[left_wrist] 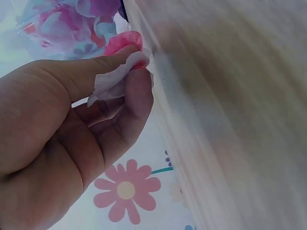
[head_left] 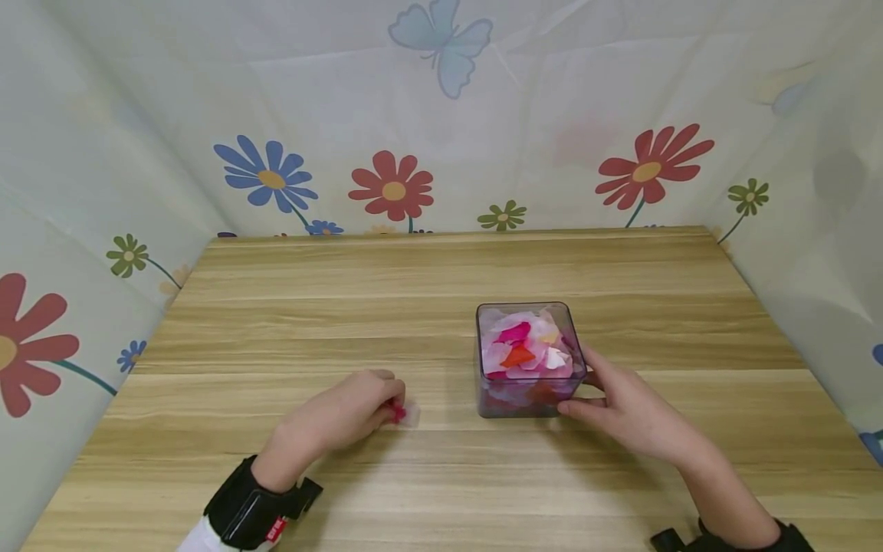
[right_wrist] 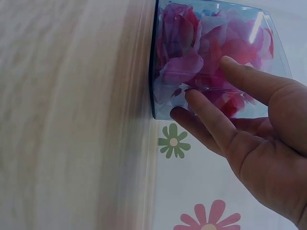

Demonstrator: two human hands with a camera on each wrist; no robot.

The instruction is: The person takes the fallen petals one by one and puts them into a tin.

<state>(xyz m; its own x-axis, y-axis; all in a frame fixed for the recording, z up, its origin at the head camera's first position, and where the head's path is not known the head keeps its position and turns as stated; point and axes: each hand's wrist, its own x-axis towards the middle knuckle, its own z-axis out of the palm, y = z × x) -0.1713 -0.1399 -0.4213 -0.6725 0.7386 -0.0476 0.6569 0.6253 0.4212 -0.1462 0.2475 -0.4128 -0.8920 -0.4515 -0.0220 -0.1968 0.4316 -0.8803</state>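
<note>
Pink and white artificial petals (left_wrist: 121,79) are pinched between the thumb and fingers of my left hand (head_left: 338,418), low over the table left of the box. A clear, smoky-tinted square box (head_left: 507,406) stands upright on the table, filled with loose petals (head_left: 527,341) in pink, white, orange and red. My right hand (head_left: 635,406) is at the box's near right corner, fingers extended. Its thumb touches the front wall while the other fingers lie along the right side. In the right wrist view the box wall (right_wrist: 168,108) shows petals pressed against it.
The wood-grain table (head_left: 310,307) reaches back to a white curtain (head_left: 538,92) printed with flowers and a butterfly. The same cloth hangs along the left and right sides. Each wrist wears a black strap (head_left: 244,502).
</note>
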